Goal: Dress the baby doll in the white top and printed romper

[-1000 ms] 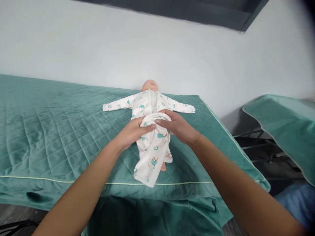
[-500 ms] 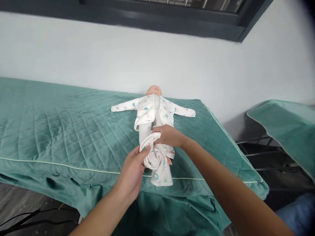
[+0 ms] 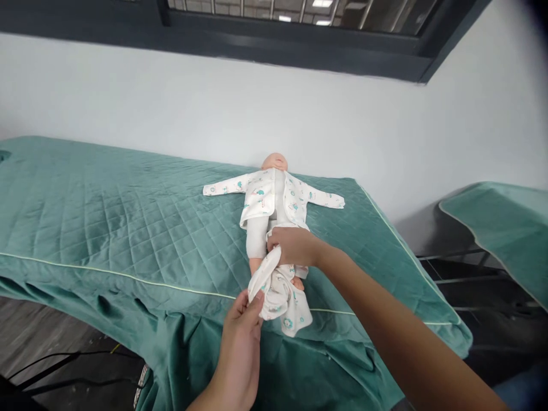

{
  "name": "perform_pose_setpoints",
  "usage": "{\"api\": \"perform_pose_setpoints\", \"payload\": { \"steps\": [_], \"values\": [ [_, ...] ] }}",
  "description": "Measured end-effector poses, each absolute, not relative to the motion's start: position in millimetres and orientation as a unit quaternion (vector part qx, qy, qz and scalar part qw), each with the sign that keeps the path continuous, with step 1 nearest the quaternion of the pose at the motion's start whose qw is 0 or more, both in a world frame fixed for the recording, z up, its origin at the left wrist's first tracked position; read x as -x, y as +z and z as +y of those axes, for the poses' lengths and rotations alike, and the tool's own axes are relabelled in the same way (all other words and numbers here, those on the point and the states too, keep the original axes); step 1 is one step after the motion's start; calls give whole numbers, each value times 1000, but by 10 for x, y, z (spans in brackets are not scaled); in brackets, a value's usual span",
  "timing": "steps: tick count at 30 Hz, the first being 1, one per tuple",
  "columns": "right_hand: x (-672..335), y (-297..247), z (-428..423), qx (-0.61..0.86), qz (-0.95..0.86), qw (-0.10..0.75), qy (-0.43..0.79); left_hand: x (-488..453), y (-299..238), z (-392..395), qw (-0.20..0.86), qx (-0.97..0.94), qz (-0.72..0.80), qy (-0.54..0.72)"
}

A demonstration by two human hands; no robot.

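A baby doll (image 3: 274, 162) lies on its back, head toward the wall. Its arms stretch out sideways in a white printed jacket (image 3: 260, 197) that hangs open down the front. White cloth covers its body and the leg on the left, with the bare lower end showing. Bunched printed baby trousers (image 3: 278, 294) lie around the leg on the right, where a bit of foot shows. My left hand (image 3: 244, 325) pinches the trousers' near left edge between thumb and fingers. My right hand (image 3: 295, 246) is closed on the upper part of the trousers, its fingertips partly hidden.
The doll rests near the front edge of a bed with a green quilted cover (image 3: 149, 222). Behind it rise a white wall (image 3: 205, 108) and a dark window frame (image 3: 299, 51). Another green-covered surface (image 3: 505, 228) stands right; black cables (image 3: 64, 365) lie on the floor at left.
My left hand has drawn the trousers' edge down and toward me, uncovering the lower end of the doll's leg on the left. My right hand stays on the trousers. The view has shifted slightly.
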State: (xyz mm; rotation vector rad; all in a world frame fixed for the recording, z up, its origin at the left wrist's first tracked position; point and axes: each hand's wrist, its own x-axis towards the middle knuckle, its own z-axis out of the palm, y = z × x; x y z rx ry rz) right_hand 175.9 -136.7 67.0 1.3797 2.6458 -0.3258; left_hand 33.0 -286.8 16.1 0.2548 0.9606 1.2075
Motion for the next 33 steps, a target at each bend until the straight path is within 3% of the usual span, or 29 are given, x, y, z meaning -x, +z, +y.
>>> {"api": "perform_pose_setpoints", "payload": {
  "steps": [9,17,26,33],
  "values": [
    [-1686,606,-1481,-459,883,84,-36,-62,-257,-2768,605,-209,529,557],
    [-1708,522,-1453,-485,873,50,-35,208,-145,-2175,565,-420,569,426],
    [-1756,493,-1343,-540,811,-97,-204,360,-115,-1554,432,-623,499,420],
    [-1671,530,-1279,-593,775,-94,-198,326,-245,-1044,246,-723,487,424]
  ]
}}
